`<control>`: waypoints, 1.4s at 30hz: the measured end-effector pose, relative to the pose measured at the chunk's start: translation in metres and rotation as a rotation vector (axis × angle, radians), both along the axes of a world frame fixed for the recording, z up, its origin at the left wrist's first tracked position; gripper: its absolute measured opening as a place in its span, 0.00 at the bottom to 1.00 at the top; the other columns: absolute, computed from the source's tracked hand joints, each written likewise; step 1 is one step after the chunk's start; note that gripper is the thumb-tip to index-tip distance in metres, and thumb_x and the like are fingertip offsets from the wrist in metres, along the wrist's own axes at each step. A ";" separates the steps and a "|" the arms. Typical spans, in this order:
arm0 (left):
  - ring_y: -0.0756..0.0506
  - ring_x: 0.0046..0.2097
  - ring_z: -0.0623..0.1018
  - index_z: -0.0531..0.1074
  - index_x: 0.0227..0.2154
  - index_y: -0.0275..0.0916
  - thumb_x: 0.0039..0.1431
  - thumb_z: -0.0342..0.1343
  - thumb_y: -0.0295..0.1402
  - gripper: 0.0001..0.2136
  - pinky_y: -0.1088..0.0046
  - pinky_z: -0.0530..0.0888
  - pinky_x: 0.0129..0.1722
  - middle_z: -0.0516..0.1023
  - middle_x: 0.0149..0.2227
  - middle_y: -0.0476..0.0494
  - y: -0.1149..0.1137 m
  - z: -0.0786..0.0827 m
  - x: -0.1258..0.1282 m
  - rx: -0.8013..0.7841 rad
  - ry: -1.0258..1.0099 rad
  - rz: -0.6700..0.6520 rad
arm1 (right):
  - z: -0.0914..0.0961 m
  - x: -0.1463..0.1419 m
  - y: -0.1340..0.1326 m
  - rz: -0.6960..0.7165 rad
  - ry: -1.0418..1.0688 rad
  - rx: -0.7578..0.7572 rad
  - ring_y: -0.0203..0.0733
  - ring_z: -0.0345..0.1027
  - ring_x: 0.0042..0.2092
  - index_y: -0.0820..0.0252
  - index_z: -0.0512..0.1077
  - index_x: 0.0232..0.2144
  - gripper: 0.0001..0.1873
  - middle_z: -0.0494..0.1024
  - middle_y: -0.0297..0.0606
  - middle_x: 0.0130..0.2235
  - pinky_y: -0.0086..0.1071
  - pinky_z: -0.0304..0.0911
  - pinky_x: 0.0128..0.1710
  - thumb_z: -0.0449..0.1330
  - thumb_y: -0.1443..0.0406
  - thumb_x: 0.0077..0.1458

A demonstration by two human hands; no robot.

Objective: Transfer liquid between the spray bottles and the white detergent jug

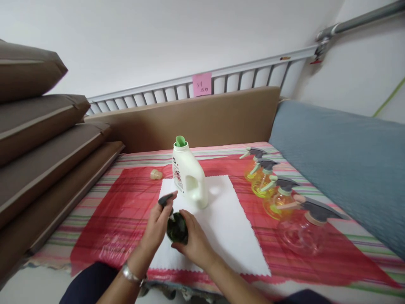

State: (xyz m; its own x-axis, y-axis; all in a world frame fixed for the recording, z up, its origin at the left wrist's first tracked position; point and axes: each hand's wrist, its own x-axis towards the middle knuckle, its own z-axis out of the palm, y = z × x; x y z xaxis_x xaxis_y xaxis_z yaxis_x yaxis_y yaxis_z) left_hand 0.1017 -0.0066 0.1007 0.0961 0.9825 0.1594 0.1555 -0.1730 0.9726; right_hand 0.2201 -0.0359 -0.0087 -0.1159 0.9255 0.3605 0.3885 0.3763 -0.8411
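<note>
My right hand (196,241) is closed around a dark green round bottle (177,229) above the front of a white scalloped cloth (232,236). My left hand (157,221) grips a dark spray head (166,199) at the bottle's upper left. Whether the spray head is joined to the bottle is hidden by my fingers. Just beyond my hands, a pale green-white jug (190,177) with a handle stands upright and uncapped on the cloth. A green spout (180,141) shows in its mouth. Left of the jug lies a beige cap (156,174).
Several clear spray bottles (281,196) line the right side, some with yellow liquid. Beneath everything spreads a red plastic sheet (117,211) over striped fabric. Brown cushions (47,164) are stacked at left, a blue padded surface (341,156) lies right, and a brown board (221,114) stands behind.
</note>
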 end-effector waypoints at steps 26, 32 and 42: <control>0.39 0.53 0.71 0.73 0.44 0.39 0.50 0.59 0.36 0.17 0.58 0.64 0.55 0.75 0.49 0.39 0.008 -0.035 -0.033 0.035 0.282 -0.154 | 0.002 -0.001 0.003 -0.022 0.027 -0.017 0.52 0.55 0.59 0.57 0.52 0.58 0.54 0.61 0.49 0.58 0.46 0.53 0.58 0.73 0.67 0.29; 0.39 0.47 0.75 0.74 0.40 0.39 0.50 0.58 0.37 0.14 0.61 0.70 0.48 0.78 0.41 0.41 0.007 -0.033 -0.032 0.146 0.369 -0.067 | 0.002 -0.002 0.003 -0.014 0.017 -0.018 0.51 0.54 0.59 0.60 0.53 0.58 0.54 0.60 0.50 0.58 0.45 0.52 0.59 0.73 0.67 0.29; 0.40 0.46 0.75 0.74 0.38 0.40 0.50 0.60 0.37 0.12 0.63 0.70 0.46 0.78 0.39 0.44 0.000 -0.034 -0.030 0.169 0.447 -0.019 | 0.003 -0.001 0.003 -0.003 0.012 -0.023 0.53 0.53 0.60 0.59 0.53 0.58 0.54 0.60 0.51 0.59 0.48 0.52 0.59 0.73 0.66 0.29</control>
